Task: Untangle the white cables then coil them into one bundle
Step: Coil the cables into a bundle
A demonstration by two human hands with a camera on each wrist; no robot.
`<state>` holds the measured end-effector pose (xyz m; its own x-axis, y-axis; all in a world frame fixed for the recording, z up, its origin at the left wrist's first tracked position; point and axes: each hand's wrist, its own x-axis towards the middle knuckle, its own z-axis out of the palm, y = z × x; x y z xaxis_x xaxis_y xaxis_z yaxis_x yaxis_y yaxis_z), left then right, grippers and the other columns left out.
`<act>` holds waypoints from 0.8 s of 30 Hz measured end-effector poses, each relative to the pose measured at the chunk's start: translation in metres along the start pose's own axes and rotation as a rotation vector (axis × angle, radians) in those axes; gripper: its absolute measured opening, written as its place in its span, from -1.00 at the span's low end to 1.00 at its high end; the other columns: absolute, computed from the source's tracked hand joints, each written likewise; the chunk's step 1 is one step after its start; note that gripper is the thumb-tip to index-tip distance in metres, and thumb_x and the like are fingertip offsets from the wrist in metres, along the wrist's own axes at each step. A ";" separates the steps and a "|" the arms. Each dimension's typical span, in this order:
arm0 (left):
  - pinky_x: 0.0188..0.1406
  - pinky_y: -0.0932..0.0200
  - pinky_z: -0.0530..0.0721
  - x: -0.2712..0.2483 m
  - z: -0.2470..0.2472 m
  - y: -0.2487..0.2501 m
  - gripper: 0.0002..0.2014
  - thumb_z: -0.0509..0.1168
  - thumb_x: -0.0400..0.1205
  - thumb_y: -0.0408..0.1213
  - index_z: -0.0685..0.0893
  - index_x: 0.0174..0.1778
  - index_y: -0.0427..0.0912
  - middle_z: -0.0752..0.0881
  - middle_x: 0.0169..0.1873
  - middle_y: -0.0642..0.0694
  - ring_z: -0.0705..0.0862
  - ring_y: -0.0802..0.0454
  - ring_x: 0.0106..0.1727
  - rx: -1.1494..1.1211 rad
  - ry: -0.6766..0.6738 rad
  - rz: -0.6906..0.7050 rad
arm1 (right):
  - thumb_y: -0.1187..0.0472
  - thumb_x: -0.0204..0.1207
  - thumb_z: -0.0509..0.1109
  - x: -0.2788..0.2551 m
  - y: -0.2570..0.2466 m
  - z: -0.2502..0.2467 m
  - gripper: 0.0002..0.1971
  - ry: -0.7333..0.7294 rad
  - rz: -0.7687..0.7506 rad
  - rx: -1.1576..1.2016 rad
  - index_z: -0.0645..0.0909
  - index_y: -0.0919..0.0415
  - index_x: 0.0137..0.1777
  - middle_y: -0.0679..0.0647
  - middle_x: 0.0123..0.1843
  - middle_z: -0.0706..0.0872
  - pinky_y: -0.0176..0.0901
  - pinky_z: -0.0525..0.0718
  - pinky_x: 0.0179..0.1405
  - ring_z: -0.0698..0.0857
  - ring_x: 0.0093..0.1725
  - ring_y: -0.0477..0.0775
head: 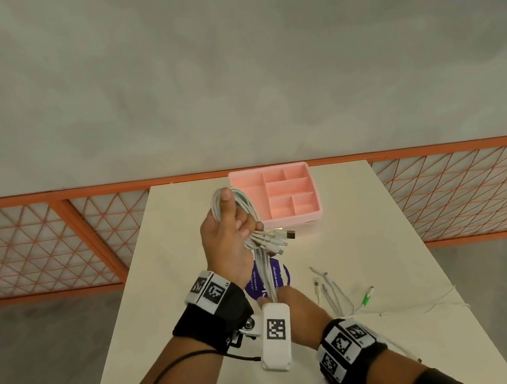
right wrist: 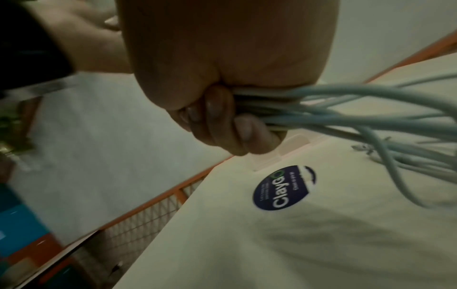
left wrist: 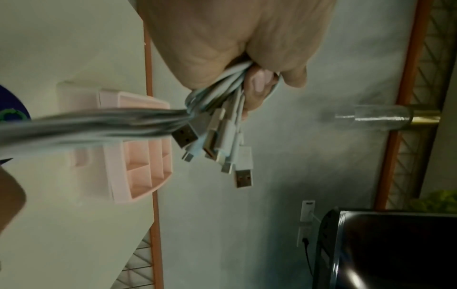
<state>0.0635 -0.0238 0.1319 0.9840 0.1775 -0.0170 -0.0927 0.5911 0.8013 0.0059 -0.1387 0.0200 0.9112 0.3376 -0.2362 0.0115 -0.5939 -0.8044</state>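
My left hand (head: 229,226) is raised above the table and grips a bundle of white cables (head: 251,216). A loop of them curves over my thumb, and several USB plugs (left wrist: 222,144) stick out below the fist. The cables hang down from there to my right hand (head: 273,295), which grips the strands low over the table, mostly hidden behind the left wrist camera. In the right wrist view my fingers (right wrist: 222,125) curl round the white cables (right wrist: 346,109). The free ends (head: 334,292), one with a green plug (head: 367,297), trail across the table on the right.
A pink compartment tray (head: 283,196) stands at the table's far edge, just behind my left hand. A round purple sticker (right wrist: 284,188) lies on the cream table (head: 165,275) under the cables. An orange mesh fence (head: 35,247) runs behind the table.
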 end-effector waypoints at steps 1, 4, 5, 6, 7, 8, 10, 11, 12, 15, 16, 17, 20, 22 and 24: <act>-0.32 0.04 0.53 0.001 0.000 -0.003 -0.66 0.29 0.72 -0.01 0.52 -0.34 -0.05 0.32 -0.54 0.04 0.29 0.10 -0.54 0.028 -0.016 0.013 | 0.09 0.70 0.17 0.000 0.000 0.004 -0.61 -0.037 -0.027 -0.040 0.27 0.08 -0.39 0.01 -0.43 0.41 0.02 0.50 -0.30 0.41 -0.44 -0.02; -0.21 -0.02 0.55 0.002 -0.004 -0.011 -0.68 0.28 0.68 0.05 0.54 -0.32 -0.03 0.34 -0.52 0.03 0.32 0.07 -0.51 0.117 -0.031 0.046 | -0.06 0.68 0.07 -0.001 0.008 0.009 -0.65 -0.094 -0.014 -0.039 0.42 0.18 -0.20 0.23 -0.23 0.59 0.32 0.68 -0.11 0.62 -0.24 0.24; -0.18 -0.04 0.59 0.002 -0.007 -0.013 -0.69 0.27 0.68 0.05 0.53 -0.29 -0.06 0.35 -0.51 0.02 0.32 0.07 -0.50 0.155 -0.031 0.065 | -0.17 0.66 0.06 -0.001 0.011 0.009 -0.57 -0.080 -0.011 -0.046 0.45 0.20 -0.16 0.22 -0.21 0.63 0.33 0.68 -0.07 0.65 -0.21 0.23; -0.14 -0.06 0.61 0.002 -0.009 -0.015 -0.69 0.25 0.70 0.04 0.51 -0.24 -0.10 0.36 -0.51 0.02 0.33 0.07 -0.48 0.200 -0.036 0.086 | -0.27 0.63 0.04 -0.001 0.014 0.008 -0.50 -0.072 -0.025 -0.084 0.47 0.19 -0.15 0.18 -0.20 0.65 0.30 0.70 -0.06 0.66 -0.21 0.18; -0.11 -0.09 0.60 0.001 -0.013 -0.018 -0.69 0.24 0.72 0.03 0.50 -0.18 -0.14 0.37 -0.50 0.03 0.35 0.07 -0.47 0.250 -0.048 0.105 | -0.33 0.61 0.04 -0.004 0.010 0.004 -0.46 -0.068 -0.032 -0.106 0.47 0.17 -0.16 0.15 -0.21 0.66 0.25 0.71 -0.08 0.64 -0.25 0.11; -0.10 -0.10 0.59 0.000 -0.016 -0.022 -0.70 0.23 0.74 0.01 0.49 -0.12 -0.17 0.40 -0.49 0.04 0.38 0.09 -0.46 0.311 -0.065 0.126 | -0.36 0.59 0.04 -0.008 0.003 -0.001 -0.44 -0.076 -0.024 -0.115 0.47 0.18 -0.16 0.15 -0.21 0.66 0.20 0.68 -0.10 0.60 -0.28 0.06; -0.13 -0.03 0.59 -0.001 -0.024 -0.031 -0.69 0.20 0.75 0.07 0.52 -0.03 -0.13 0.49 -0.44 0.12 0.47 0.14 -0.41 0.482 -0.109 0.181 | -0.27 0.62 0.10 -0.012 -0.007 -0.012 -0.49 -0.098 -0.013 -0.153 0.47 0.22 -0.15 0.18 -0.22 0.62 0.14 0.59 -0.15 0.52 -0.28 0.02; -0.14 0.01 0.60 -0.003 -0.029 -0.035 -0.66 0.20 0.71 0.15 0.54 0.04 -0.08 0.55 -0.38 0.14 0.52 0.15 -0.37 0.579 -0.139 0.208 | -0.20 0.66 0.14 -0.014 -0.014 -0.019 -0.54 -0.128 -0.011 -0.159 0.49 0.23 -0.14 0.15 -0.23 0.61 0.07 0.57 -0.15 0.53 -0.27 0.02; -0.11 0.04 0.62 -0.005 -0.033 -0.039 -0.61 0.19 0.68 0.22 0.55 0.15 -0.05 0.61 -0.28 0.13 0.58 0.15 -0.28 0.665 -0.171 0.224 | -0.13 0.68 0.17 -0.016 -0.021 -0.026 -0.59 -0.156 -0.015 -0.152 0.52 0.24 -0.12 0.10 -0.22 0.62 0.00 0.57 -0.16 0.55 -0.26 0.01; 0.23 0.08 0.63 -0.008 -0.043 -0.049 -0.42 0.16 0.68 0.23 0.42 0.47 -0.10 0.66 0.17 -0.06 0.66 0.03 0.15 0.817 -0.277 0.243 | -0.01 0.68 0.22 -0.019 -0.036 -0.047 -0.70 -0.259 0.002 -0.089 0.57 0.19 -0.15 0.10 -0.29 0.60 -0.13 0.62 -0.43 0.58 -0.36 0.02; 0.28 0.09 0.62 -0.008 -0.045 -0.050 -0.43 0.14 0.69 0.22 0.39 0.47 -0.12 0.63 0.22 -0.10 0.65 0.00 0.21 0.862 -0.322 0.265 | 0.01 0.65 0.24 -0.019 -0.038 -0.052 -0.73 -0.273 0.016 -0.058 0.57 0.16 -0.18 0.11 -0.33 0.57 -0.15 0.61 -0.52 0.56 -0.40 0.03; 0.25 0.06 0.62 -0.008 -0.046 -0.050 -0.45 0.12 0.70 0.21 0.38 0.43 -0.13 0.61 0.20 -0.13 0.64 -0.03 0.19 0.920 -0.368 0.291 | 0.03 0.63 0.26 -0.020 -0.040 -0.059 -0.76 -0.271 0.027 -0.030 0.57 0.13 -0.21 0.11 -0.35 0.55 -0.14 0.60 -0.55 0.54 -0.44 0.03; -0.06 -0.07 0.64 -0.009 -0.049 -0.044 -0.58 0.08 0.71 0.19 0.38 0.19 -0.13 0.58 -0.07 -0.14 0.60 -0.05 -0.11 1.104 -0.482 0.348 | 0.12 0.59 0.34 -0.021 -0.048 -0.079 -0.81 -0.284 0.037 0.035 0.57 0.13 -0.25 0.04 -0.44 0.51 -0.08 0.59 -0.51 0.47 -0.53 0.03; -0.17 -0.10 0.62 -0.009 -0.050 -0.040 -0.63 0.07 0.73 0.15 0.37 0.12 -0.13 0.56 -0.18 -0.12 0.57 -0.05 -0.21 1.169 -0.569 0.344 | 0.15 0.60 0.37 -0.020 -0.053 -0.093 -0.80 -0.322 0.030 0.039 0.56 0.10 -0.28 -0.05 -0.52 0.51 -0.11 0.59 -0.49 0.48 -0.54 0.03; -0.15 -0.05 0.60 -0.010 -0.051 -0.038 -0.70 0.07 0.77 0.07 0.38 0.10 -0.13 0.57 -0.20 -0.08 0.56 -0.01 -0.20 1.220 -0.656 0.350 | 0.14 0.61 0.40 -0.018 -0.057 -0.106 -0.78 -0.355 0.001 -0.017 0.58 0.04 -0.30 -0.12 -0.57 0.53 -0.14 0.59 -0.47 0.51 -0.55 0.03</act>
<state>0.0499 -0.0084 0.0711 0.8603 -0.4185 0.2910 -0.4860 -0.5010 0.7161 0.0320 -0.1880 0.1279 0.7111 0.5683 -0.4140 0.0206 -0.6054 -0.7957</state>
